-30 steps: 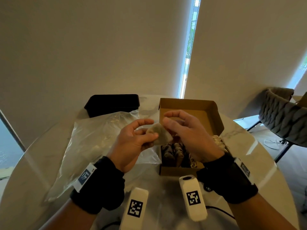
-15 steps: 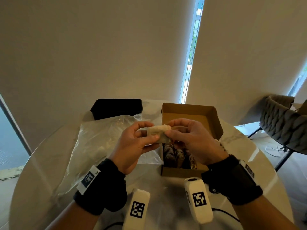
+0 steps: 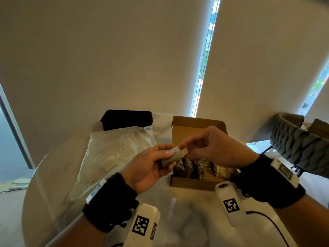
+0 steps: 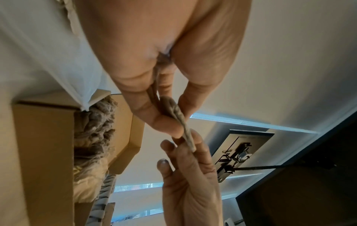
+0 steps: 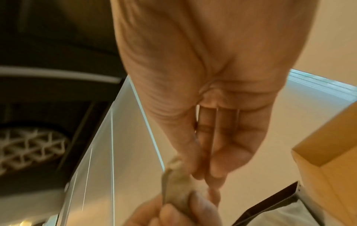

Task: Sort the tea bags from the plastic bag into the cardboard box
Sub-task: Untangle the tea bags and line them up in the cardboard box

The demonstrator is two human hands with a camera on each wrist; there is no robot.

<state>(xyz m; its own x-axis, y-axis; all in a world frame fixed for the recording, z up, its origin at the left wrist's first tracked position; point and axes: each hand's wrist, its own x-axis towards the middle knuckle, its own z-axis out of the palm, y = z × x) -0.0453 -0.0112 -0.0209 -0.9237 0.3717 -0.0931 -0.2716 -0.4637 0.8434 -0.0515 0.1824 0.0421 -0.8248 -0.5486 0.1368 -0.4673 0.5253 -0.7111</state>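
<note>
Tea bag (image 3: 175,155) pinched from both ends, held up in the air right over the near-left corner of the cardboard box (image 3: 196,125). Left hand (image 3: 148,168) gripping the lower end between thumb and curled fingers; right hand (image 3: 211,148) nipping the upper end with thumb and fingertip, other fingers loosely spread. Same grab seen in the left wrist view, tea bag (image 4: 180,120) squeezed flat between the two hands, and in the right wrist view too, though pretty blurry there (image 5: 176,188). Cardboard box sitting open on the tabletop (image 3: 187,220), lid flap standing up at the back, already packed with a bunch of darker tea bags (image 3: 194,169) along its near side. Clear plastic bag (image 3: 114,154) lying crumpled just left of the box, a few pale tea bags visible inside. Black case (image 3: 127,119) behind the plastic bag, left of the box's back flap. Grey woven chair (image 3: 300,145) well off to the box's right.
</note>
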